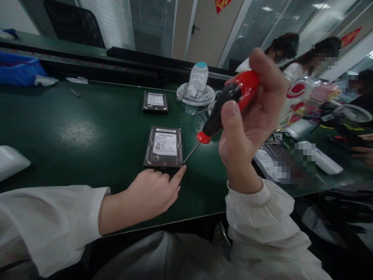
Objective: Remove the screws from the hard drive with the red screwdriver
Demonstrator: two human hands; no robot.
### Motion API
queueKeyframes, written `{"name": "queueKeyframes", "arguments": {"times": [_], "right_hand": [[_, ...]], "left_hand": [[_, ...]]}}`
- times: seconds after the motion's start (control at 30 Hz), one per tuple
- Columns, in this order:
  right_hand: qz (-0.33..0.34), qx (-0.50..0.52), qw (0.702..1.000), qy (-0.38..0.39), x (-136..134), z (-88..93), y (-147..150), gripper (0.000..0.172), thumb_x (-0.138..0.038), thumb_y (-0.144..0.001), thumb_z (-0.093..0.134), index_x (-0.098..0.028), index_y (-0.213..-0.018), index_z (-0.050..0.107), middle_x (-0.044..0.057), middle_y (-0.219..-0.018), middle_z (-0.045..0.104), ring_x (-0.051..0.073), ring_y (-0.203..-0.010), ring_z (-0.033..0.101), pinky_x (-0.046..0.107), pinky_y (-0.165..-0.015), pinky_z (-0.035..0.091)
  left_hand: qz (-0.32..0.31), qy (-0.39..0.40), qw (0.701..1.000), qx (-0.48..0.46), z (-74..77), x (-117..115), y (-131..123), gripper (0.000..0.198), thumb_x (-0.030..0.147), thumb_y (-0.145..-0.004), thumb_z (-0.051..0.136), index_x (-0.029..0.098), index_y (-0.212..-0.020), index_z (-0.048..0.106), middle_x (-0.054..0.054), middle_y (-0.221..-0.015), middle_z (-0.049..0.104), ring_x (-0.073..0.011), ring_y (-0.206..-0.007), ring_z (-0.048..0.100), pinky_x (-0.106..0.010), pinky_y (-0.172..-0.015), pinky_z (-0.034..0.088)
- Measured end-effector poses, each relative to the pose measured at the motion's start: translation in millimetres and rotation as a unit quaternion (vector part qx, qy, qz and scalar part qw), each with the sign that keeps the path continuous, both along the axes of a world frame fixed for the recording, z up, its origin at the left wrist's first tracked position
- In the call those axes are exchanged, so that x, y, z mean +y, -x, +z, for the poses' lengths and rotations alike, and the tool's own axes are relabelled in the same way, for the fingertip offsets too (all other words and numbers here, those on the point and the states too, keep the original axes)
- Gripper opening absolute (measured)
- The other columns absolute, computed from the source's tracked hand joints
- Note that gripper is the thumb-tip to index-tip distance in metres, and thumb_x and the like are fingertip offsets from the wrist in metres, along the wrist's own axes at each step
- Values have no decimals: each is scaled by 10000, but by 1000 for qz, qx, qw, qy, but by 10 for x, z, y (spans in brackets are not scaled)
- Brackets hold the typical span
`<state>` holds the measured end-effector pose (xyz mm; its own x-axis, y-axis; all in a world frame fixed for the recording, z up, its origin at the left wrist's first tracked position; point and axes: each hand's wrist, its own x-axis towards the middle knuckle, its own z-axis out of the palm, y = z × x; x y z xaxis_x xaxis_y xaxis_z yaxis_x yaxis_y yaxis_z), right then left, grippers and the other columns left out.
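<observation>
A hard drive [164, 146] with a white label lies flat on the green table in front of me. My right hand [255, 112] is closed around the red and black handle of a screwdriver [224, 105]. The slanted shaft reaches down to the drive's near right corner. My left hand [157, 190] rests at the drive's near edge. Its index finger is stretched out to that corner, beside the screwdriver tip, and the other fingers are curled. The left thumb is hidden, as is any screw under the tip.
Behind lies a second hard drive [155, 102]. A white fan [198, 87] stands near the back edge, with small screws [199, 123] scattered before it. Another drive [266, 163] and a white device [319, 157] lie to the right. A blue bag [20, 70] is at far left. Other people sit beyond, at right.
</observation>
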<state>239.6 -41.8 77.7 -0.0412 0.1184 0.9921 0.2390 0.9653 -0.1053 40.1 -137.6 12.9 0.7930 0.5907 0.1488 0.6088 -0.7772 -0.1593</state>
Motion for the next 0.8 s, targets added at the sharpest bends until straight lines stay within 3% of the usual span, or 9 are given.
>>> {"name": "queueKeyframes", "arguments": {"times": [0.1, 0.27, 0.47, 0.67, 0.8], "right_hand": [[-11, 13, 1000, -14, 20, -8, -18, 475, -459, -850, 600, -358, -1314, 607, 0, -1304, 601, 229, -1238, 587, 427, -1087, 508], [35, -33, 999, 6, 73, -9, -42, 508, -488, -891, 484, -371, -1382, 544, -5, -1403, 558, 207, -1126, 646, 383, -949, 586], [-57, 9, 998, -5, 23, -6, -16, 490, -543, -850, 603, -371, -1309, 587, 4, -1286, 598, 233, -1230, 596, 449, -1077, 531], [29, -20, 999, -18, 90, -12, -30, 523, -506, -904, 493, -337, -1397, 538, 10, -1416, 555, 214, -1220, 615, 390, -986, 563], [-33, 19, 999, -15, 66, -14, -12, 551, -586, -833, 602, -373, -1339, 562, 2, -1330, 563, 227, -1187, 616, 434, -993, 556]], "left_hand": [[3, -1, 1000, -2, -8, 5, -1, 535, 292, -1001, 462, 59, -1481, 503, -55, -653, 703, -217, -549, 677, -329, -504, 429], [-2, -2, 1000, -2, -15, 5, 8, 536, 297, -1000, 465, 58, -1477, 508, -56, -647, 699, -214, -539, 672, -325, -496, 419], [-1, 3, 1000, 0, -7, 8, -1, 532, 285, -1003, 459, 59, -1483, 501, -63, -665, 709, -212, -556, 681, -319, -510, 427], [0, 6, 1000, 5, -11, 1, -4, 532, 284, -1005, 459, 59, -1485, 498, -68, -677, 709, -214, -565, 680, -325, -510, 431], [-1, 8, 1000, 2, -15, -7, 12, 534, 279, -1001, 460, 59, -1486, 497, -67, -683, 710, -219, -569, 684, -333, -511, 439]]}}
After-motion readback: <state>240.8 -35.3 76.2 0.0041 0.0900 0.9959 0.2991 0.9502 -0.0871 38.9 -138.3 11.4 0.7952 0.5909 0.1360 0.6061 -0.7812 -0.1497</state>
